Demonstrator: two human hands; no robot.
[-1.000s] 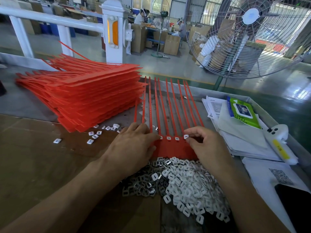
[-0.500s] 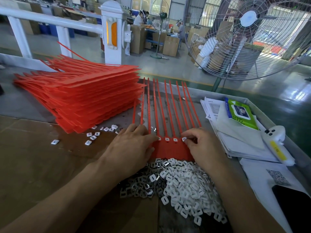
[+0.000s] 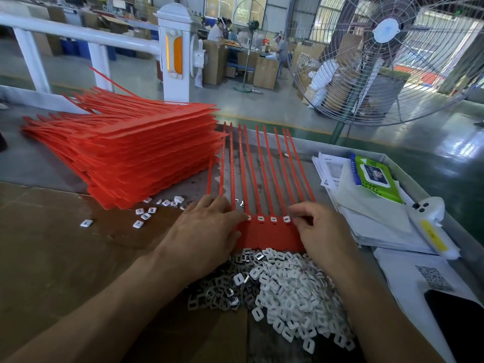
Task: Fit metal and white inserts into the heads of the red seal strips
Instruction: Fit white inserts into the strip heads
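Note:
A joined sheet of red seal strips [image 3: 269, 234] lies flat before me, its tails fanning away. White inserts [image 3: 273, 219] sit in a row of its heads. My left hand [image 3: 207, 231] lies flat on the sheet's left part, fingers straight, pressing it down. At the sheet's right end, my right hand [image 3: 322, 231] has curled fingers with the tips at the rightmost insert [image 3: 286, 219]. A heap of white inserts [image 3: 296, 292] and metal inserts [image 3: 217, 294] lies just below the sheet, between my forearms.
A tall stack of red strip sheets [image 3: 136, 153] sits at the left, with loose inserts [image 3: 142, 217] scattered in front. Papers [image 3: 366, 221], a green wipes pack [image 3: 374, 176], a white tool [image 3: 429, 226] and a dark phone [image 3: 461, 326] lie at the right. A big fan [image 3: 387, 58] stands behind.
Both hands have stayed on the sheet. My right hand's fingertips shifted slightly at the rightmost insert; the view has drifted a little.

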